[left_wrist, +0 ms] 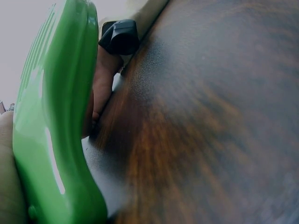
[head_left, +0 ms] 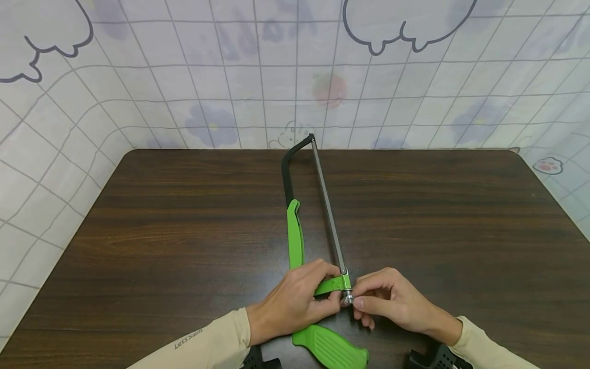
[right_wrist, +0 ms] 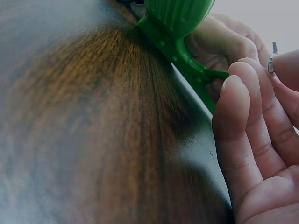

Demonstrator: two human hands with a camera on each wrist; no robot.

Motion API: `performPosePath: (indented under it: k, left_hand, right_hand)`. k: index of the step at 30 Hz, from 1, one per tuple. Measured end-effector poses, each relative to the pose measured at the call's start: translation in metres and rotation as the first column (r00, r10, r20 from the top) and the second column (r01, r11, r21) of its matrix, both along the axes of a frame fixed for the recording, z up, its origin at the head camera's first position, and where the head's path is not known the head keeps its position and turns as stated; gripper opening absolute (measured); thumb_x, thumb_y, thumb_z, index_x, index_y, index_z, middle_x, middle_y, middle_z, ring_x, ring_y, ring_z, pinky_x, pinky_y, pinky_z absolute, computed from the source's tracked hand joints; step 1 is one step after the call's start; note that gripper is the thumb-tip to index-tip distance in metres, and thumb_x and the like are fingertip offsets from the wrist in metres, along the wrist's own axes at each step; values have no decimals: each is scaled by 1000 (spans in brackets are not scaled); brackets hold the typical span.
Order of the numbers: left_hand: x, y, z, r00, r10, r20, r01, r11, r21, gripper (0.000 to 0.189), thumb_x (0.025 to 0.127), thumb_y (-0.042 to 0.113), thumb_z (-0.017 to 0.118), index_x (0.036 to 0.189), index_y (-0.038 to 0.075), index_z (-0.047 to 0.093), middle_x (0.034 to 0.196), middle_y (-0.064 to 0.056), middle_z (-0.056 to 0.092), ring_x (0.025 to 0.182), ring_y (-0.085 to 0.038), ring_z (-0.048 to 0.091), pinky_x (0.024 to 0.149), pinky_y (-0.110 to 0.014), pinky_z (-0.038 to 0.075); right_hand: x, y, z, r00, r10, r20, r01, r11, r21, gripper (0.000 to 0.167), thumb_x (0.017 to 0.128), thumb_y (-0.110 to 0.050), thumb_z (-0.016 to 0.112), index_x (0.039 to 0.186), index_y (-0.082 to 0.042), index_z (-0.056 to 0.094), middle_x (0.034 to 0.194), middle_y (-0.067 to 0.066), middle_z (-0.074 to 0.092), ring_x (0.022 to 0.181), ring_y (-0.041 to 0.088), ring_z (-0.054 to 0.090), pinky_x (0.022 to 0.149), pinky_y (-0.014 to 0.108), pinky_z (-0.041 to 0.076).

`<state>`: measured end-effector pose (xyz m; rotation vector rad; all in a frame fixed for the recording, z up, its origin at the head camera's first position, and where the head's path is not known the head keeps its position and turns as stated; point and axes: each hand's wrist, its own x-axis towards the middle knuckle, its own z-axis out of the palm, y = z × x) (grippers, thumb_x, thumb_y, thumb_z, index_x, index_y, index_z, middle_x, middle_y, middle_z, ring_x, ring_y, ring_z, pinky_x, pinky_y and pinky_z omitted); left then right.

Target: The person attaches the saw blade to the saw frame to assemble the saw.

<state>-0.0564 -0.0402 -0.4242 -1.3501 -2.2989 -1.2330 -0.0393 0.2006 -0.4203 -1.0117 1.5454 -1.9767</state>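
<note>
One green-and-black hacksaw (head_left: 295, 236), lying on a brown counter (head_left: 184, 230). Left hand (head_left: 297, 297): grasping its green frame (head_left: 328, 286). Right hand (head_left: 398, 302): pinching the silver nut (head_left: 348, 298) at the blade's (head_left: 328, 207) near end.

In the head view, the left hand (head_left: 295, 300) hides a stretch of the hacksaw's green frame (head_left: 295, 241), and the bottom edge clips the handle (head_left: 329, 347). Any teeth on the blade (head_left: 328, 205) are too small to tell. The right hand (head_left: 398, 305) partly masks the metal fitting (head_left: 347, 298). The left wrist view cuts the handle's top and blurs the worktop (left_wrist: 210, 121).
</note>
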Motion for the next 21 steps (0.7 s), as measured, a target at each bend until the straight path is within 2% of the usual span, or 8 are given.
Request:
performPosePath:
  k: [7,21]
  left_hand:
    - [0,-1,-1,1000,-9,13,9,1000,-3,22,92,6,67,114,10,62,95,2,65,73,0,51,67,-2,42]
    - [0,0,-4,1000,-9,-4,9,1000,-1,23,91,5,68,113,10,62,95,2,65,74,1,51,68,-2,42]
  right_hand:
    - [1,0,0,1000,-22,-20,23,999,27,24,97,21,45,103,14,68,80,28,58,57,37,55,52,35,58]
    - [3,-2,-1,998,-57,7,56,998,37,20,95,21,51,103,13,68,80,31,58,58,37,52,51,34,57]
